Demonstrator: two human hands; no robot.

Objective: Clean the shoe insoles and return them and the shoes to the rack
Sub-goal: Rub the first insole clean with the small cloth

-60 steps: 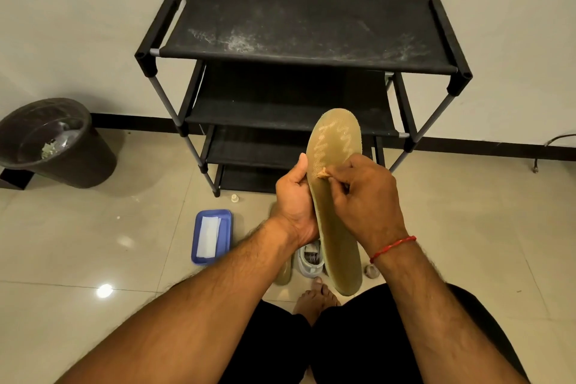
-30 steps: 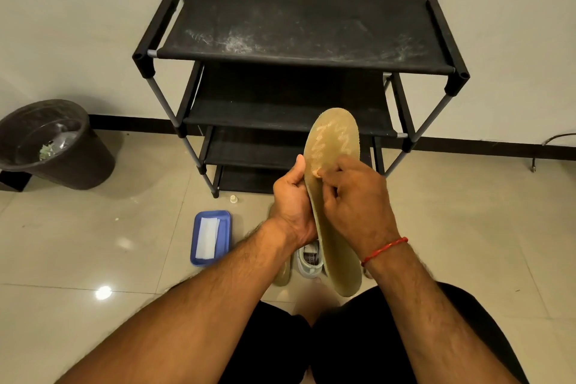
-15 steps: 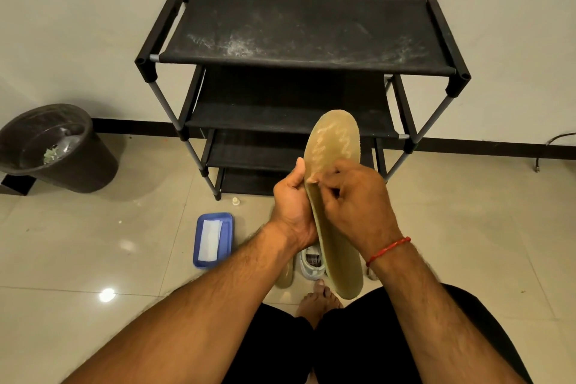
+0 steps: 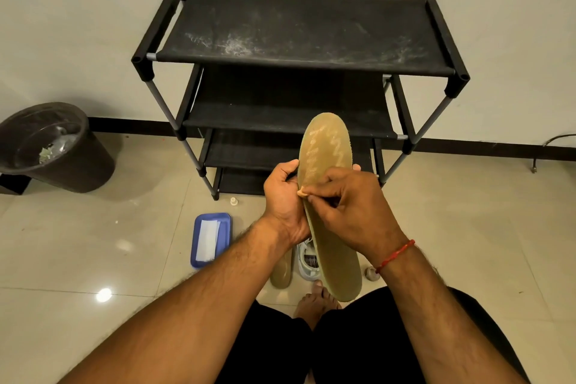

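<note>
At frame centre, the left hand curls around the edge of the elongated tan insole. The right hand pinches a beige scrap against its zigzag-marked face.

Left hand grips the upright insole by its left edge; right hand pinches a tan scrap against it, before the rack.

Wears red thread bracelet, black shorts; 1 bare foot.

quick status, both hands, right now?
Left hand: closed, gripping the insole by its edge.
Right hand: closed, pinching a small tan piece against the insole.
</note>
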